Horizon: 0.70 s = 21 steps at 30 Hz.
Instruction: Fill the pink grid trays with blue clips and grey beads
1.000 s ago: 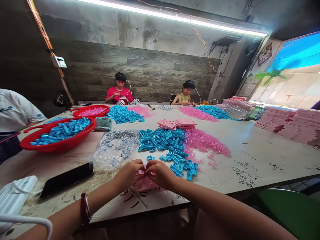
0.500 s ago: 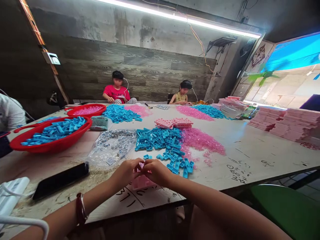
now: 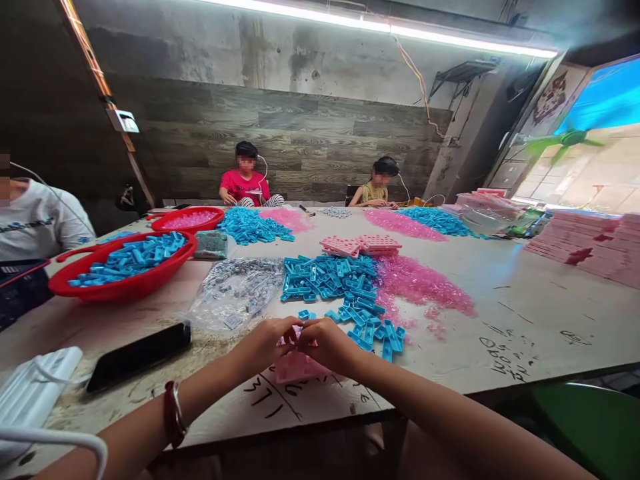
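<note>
My left hand [image 3: 274, 343] and my right hand [image 3: 331, 344] meet at the near edge of the table, fingertips together. Both are closed in a pinch, with a small pink plastic piece [image 3: 297, 331] showing between the fingers. Its exact shape is mostly hidden by them. Just under the hands lies a pink plastic tray [image 3: 300, 370], partly covered by my fingers. A heap of blue plastic pieces [image 3: 327, 279] spreads right beyond my hands, several loose ones close to my right hand. Next to it is a pile of clear pink pieces [image 3: 425, 283].
A plastic bag of small metallic parts [image 3: 240, 287] and a black phone [image 3: 140, 355] lie to the left. Behind them stands a red basket [image 3: 125, 288] of blue pieces. Pink trays [image 3: 340, 246] sit beyond the heap; stacked pink trays [image 3: 570, 240] stand right. Co-workers sit around the table.
The view has turned slightly left, so everything appears further right and more of the co-worker at the left shows. My hands stay together over the pink tray, fingers still pinched.
</note>
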Tool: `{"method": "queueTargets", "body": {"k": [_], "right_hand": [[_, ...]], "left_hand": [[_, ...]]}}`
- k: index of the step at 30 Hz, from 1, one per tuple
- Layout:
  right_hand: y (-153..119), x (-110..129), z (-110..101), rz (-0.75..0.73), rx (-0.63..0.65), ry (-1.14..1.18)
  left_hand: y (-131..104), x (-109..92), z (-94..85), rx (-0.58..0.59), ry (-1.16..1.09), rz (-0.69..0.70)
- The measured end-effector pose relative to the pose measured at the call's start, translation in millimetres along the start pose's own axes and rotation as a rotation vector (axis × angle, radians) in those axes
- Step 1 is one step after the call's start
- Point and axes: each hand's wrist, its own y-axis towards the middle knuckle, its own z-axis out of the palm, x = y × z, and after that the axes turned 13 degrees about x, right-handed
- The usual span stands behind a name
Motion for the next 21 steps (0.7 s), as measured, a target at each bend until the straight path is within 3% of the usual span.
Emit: {"method": "queueTargets", "body": {"k": [11, 21], "right_hand": [[-1, -7, -1, -0.08, -0.008, 0.066], [0, -1, -1, -0.002, 0.049, -0.087]], "left_hand": [[2, 7, 2.0, -0.01, -0.096, -0.026], [1, 10, 5.4, -0.032, -0.013, -0.04]]}}
